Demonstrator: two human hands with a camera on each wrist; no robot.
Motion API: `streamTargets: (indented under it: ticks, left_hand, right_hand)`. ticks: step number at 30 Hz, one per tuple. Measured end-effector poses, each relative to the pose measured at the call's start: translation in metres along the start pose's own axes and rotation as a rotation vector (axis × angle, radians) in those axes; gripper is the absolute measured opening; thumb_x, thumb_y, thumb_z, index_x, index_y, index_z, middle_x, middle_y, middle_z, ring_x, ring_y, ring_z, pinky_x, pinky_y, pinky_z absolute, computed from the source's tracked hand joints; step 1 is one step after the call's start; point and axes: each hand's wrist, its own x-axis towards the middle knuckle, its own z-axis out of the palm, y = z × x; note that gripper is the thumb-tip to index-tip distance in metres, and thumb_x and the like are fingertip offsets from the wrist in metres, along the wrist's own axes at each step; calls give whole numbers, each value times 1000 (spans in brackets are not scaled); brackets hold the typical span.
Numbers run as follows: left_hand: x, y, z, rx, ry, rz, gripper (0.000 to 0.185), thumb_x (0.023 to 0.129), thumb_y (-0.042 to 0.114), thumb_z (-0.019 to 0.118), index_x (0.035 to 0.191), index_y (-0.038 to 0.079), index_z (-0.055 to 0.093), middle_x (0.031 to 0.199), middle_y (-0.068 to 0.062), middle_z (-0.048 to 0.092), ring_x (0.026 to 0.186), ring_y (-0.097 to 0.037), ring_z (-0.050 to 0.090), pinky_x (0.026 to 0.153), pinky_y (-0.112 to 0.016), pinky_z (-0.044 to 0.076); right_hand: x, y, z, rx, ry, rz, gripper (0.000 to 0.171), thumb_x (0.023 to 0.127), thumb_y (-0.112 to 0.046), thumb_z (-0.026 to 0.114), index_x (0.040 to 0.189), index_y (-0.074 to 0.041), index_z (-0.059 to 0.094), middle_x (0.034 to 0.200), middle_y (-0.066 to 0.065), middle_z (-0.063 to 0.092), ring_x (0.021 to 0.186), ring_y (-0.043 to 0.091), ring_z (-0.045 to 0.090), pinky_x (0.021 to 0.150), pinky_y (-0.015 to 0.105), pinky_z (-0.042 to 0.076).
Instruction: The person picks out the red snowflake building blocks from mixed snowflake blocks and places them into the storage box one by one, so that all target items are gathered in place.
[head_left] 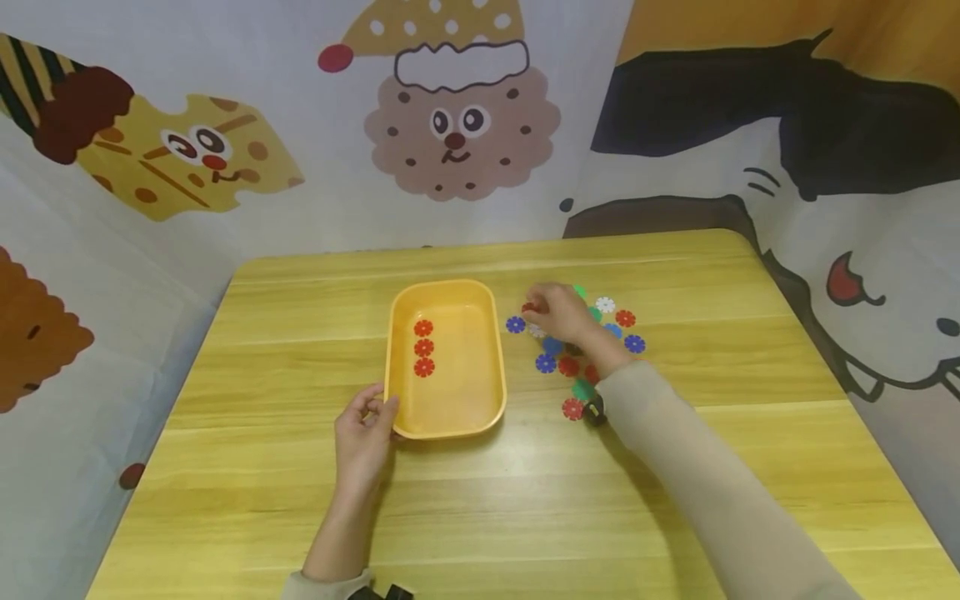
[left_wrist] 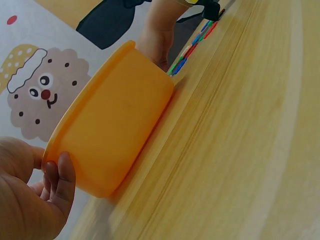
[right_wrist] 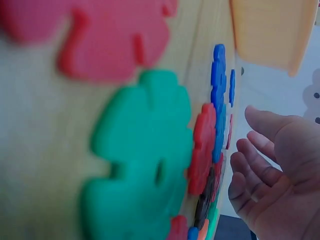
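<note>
My left hand (head_left: 365,433) holds a yellow-orange plastic tray (head_left: 447,435) by its near left corner. In the left wrist view, the thumb is at the rim and the left hand's fingers (left_wrist: 65,182) lie against the outer wall. Three red snowflake discs (head_left: 423,347) form a column inside the tray, toward its left side. Right of the tray, my right hand (head_left: 562,315) reaches over loose discs, its fingertips right at a red disc (head_left: 529,307). The right wrist view shows thumb and fingers (right_wrist: 255,172) apart, loosely bent, with nothing between them.
Scattered under and around the right hand are snowflake discs, among them blue (head_left: 546,363), white (head_left: 605,305), green (head_left: 582,389) and red (head_left: 626,318) ones. They lie on a wood-grain table (head_left: 480,517). A cartoon-printed cloth (head_left: 300,208) hangs behind the table's far edge.
</note>
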Motion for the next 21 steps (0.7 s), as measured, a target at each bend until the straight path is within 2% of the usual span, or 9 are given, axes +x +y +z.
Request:
streamTargets:
  ticks: [6,9,14,17,21]
  left_hand:
    - [0,0,0,1,2,5,29,98,5,65,126,-3,62,90,-9,53,64,-15,61,52,-26,59]
    - [-1,0,1,-1,1,9,29,98,4,65,126,-4,62,90,-9,53,65,-16,61,52,-26,59]
    - [-1,0,1,-5,-1,11,28,98,5,64,125,-4,62,89,-9,52,65,-16,61,52,-26,59]
    - [-1,-1,0,-10,-5,16,28,98,4,64,125,-4,62,89,-9,52,65,-16,61,52,-25,59]
    - [0,-2,0,-12,-7,15,28,98,4,64,125,-3,62,90,-9,52,65,-16,61,52,-25,59]
  right_hand:
    - [5,5,1,-45,-24,50,17,94,-17,73,101,-4,65,93,11,63,86,27,58,78,40,55]
    - [7,4,1,-70,-25,72,18,94,-19,74,97,-5,64,92,10,62,86,26,56,77,39,53]
    - [8,0,1,-114,-39,140,25,95,-24,73,87,-5,59,84,10,56,79,26,51,68,37,48]
    - [9,-1,1,-121,-43,205,27,95,-28,73,91,-4,61,88,11,57,80,26,53,68,36,51]
    - [9,-1,2,-108,-56,276,32,95,-32,73,100,-2,62,97,12,60,87,28,57,74,38,56]
